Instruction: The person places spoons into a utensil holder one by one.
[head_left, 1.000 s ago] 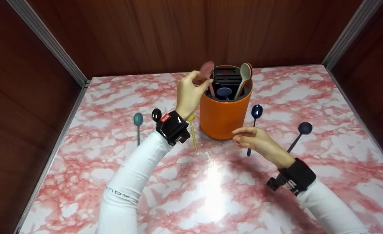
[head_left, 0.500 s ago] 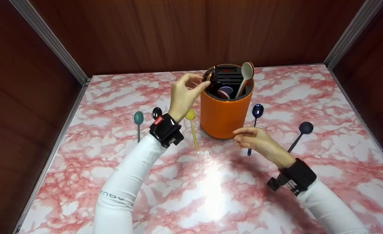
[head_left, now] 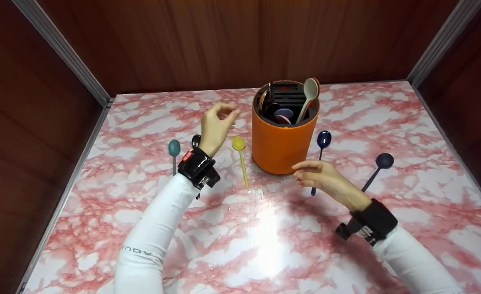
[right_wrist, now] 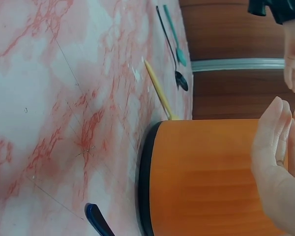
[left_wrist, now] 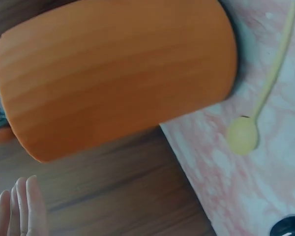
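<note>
An orange cylindrical utensil holder stands upright near the back of the table. Inside it are a beige spoon leaning right, a purple-blue spoon, a pink spoon sunk low and a coppery one at the left. My left hand hovers left of the holder with nothing in it, fingers loosely bent. Below it on the table lies a yellow spoon. My right hand hangs in front of the holder's lower right, fingers relaxed, overlapping the handle of a dark blue spoon.
A teal spoon and a black spoon, partly hidden by the left wrist, lie at the left. A dark round-headed spoon lies at the right. Brown wood-look panels enclose the back and sides of the marbled table.
The pink spoon dropped down into the holder as my left hand let go of it. That hand then drew back to the left, away from the rim. My right hand stayed still.
</note>
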The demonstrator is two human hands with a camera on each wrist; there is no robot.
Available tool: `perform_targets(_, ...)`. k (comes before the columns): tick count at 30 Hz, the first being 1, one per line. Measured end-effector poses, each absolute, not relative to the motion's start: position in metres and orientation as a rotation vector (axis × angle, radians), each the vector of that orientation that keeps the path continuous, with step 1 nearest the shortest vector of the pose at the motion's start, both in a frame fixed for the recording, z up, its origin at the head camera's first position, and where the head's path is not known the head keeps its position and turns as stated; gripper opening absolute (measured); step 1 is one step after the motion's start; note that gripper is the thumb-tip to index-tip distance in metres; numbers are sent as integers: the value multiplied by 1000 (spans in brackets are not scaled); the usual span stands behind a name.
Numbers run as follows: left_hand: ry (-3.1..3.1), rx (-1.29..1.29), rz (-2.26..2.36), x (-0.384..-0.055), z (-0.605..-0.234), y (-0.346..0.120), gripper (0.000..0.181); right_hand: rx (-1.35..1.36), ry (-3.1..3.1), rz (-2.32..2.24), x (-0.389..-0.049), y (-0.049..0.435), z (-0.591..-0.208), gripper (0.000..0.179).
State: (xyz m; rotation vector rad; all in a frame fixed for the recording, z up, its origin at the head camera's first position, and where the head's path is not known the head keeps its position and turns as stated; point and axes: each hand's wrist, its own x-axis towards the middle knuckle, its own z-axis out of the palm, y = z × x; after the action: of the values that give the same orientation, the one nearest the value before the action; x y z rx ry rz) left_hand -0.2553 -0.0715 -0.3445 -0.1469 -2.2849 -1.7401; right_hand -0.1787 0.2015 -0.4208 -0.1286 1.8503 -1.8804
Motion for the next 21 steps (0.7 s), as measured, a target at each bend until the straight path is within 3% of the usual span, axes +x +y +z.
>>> perform_targets(21,-2400,106,-1731,-267,-396,-117,20,-86,1864,-1834,-179,198,-422,39)
